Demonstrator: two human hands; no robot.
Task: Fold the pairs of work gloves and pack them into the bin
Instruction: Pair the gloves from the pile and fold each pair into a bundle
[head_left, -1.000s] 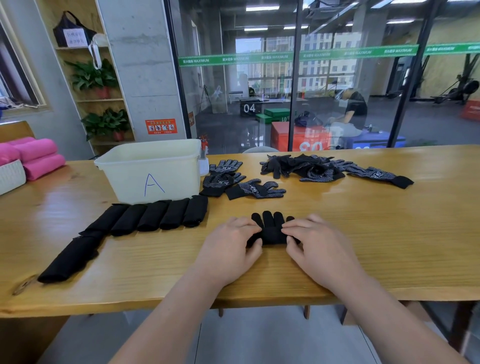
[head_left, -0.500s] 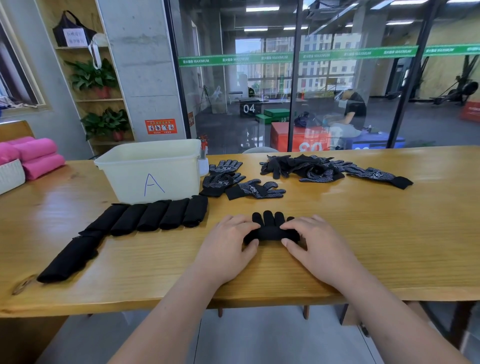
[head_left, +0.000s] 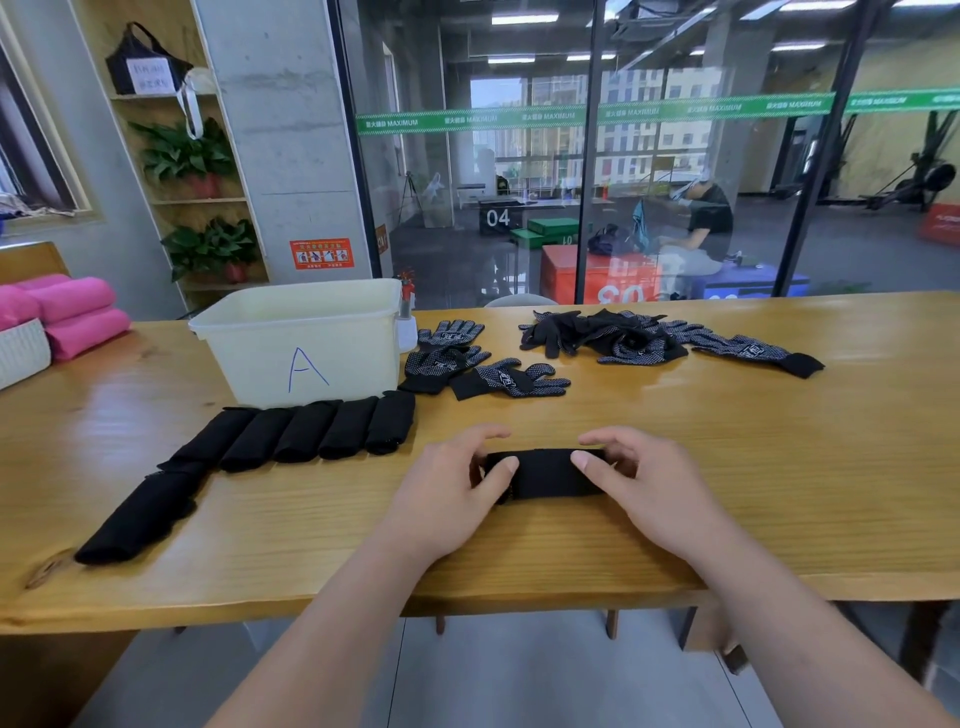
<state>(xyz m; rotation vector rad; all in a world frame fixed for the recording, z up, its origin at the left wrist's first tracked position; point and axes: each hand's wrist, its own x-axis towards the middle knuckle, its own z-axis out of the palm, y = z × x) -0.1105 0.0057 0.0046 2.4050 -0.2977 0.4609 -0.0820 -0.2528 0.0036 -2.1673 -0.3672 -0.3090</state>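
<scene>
Head view: the wooden table (head_left: 727, 467) runs out of frame on both sides, and the white bin (head_left: 306, 343) marked A hides its inside behind its near wall. Black and folded flat into a short band, the glove pair (head_left: 545, 474) lies near the table's front edge, well apart from the bin. Its ends are hidden under the left hand (head_left: 447, 493) and right hand (head_left: 652, 491), each pinching one end between thumb and fingers.

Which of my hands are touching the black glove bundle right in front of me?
Touching, both. The head view shows the left hand and right hand pinching opposite ends of the glove bundle, each thumb lying on the fabric.
</scene>
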